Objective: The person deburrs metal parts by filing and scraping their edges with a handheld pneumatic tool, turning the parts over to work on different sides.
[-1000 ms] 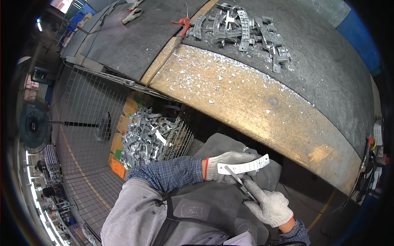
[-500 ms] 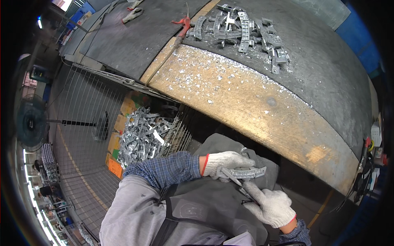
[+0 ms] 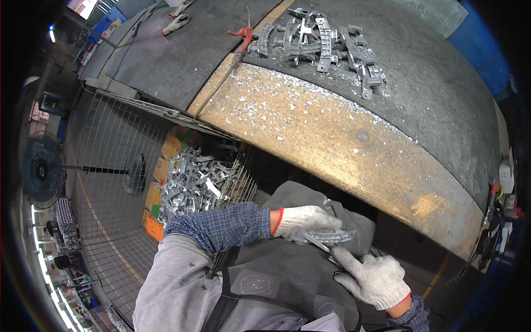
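Note:
My left hand [image 3: 310, 219], in a white knit glove with a red cuff, is closed on a curved, ribbed metal casting [image 3: 334, 237] over my lap. Gripped in my gloved right hand [image 3: 376, 278] is a narrow flat metal tool [image 3: 316, 242], file-like in shape. Its blade lies across the casting's left part, close to the left fingers. The tool's handle end is hidden in my right hand, whose index finger stretches along it. Beneath the casting, a dark grey apron [image 3: 298, 195] covers my lap.
A workbench with a worn wooden edge [image 3: 332, 144] stands ahead, strewn with metal flakes. Several castings [image 3: 323, 44] lie on its dark mat, near a red-handled tool [image 3: 241, 41]. At left, a wire cage [image 3: 116, 144] holds a heap of castings [image 3: 191, 185]; a fan [image 3: 41, 169] stands beyond.
My right hand has moved slightly right with the tool, whose blade has slid along the casting. The casting has shifted a little to the left in my left hand.

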`<state>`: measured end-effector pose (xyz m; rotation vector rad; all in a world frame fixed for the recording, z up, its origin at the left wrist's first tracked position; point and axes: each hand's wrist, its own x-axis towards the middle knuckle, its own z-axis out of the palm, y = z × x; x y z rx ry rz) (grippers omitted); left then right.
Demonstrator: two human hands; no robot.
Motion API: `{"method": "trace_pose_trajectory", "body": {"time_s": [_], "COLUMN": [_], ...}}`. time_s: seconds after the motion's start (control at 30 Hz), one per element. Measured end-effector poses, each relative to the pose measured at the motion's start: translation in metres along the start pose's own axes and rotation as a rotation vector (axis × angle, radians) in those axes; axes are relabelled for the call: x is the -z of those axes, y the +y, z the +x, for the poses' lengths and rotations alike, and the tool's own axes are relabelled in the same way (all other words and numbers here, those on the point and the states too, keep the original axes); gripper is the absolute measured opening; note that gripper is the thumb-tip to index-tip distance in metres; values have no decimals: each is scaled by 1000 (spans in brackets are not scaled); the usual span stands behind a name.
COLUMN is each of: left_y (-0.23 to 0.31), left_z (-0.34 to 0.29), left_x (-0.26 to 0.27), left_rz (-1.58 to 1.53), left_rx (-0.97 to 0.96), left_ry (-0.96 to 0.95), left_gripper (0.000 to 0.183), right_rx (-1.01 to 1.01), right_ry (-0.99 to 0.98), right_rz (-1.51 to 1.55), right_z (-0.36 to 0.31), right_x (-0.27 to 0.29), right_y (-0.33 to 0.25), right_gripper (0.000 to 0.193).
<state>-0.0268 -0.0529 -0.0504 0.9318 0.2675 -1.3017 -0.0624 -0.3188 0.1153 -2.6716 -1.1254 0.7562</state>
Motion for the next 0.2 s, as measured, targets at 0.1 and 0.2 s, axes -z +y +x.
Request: {"method": "trace_pose_trajectory", "body": {"time_s": [0.1,0.2], "left_y": [14,-24], "left_z": [-9,17], "left_x": [-4,31], "left_rz": [71,677], "left_rx": [56,-650], "left_ry": [-13,-152], "left_gripper": [40,40], "right_rx": [50,-2], "right_ry": [33,78], "right_rz": [38,242], "right_z": [5,11], "right_x": [-13,-34], "right_y": [8,15], "right_gripper": [61,70]}}
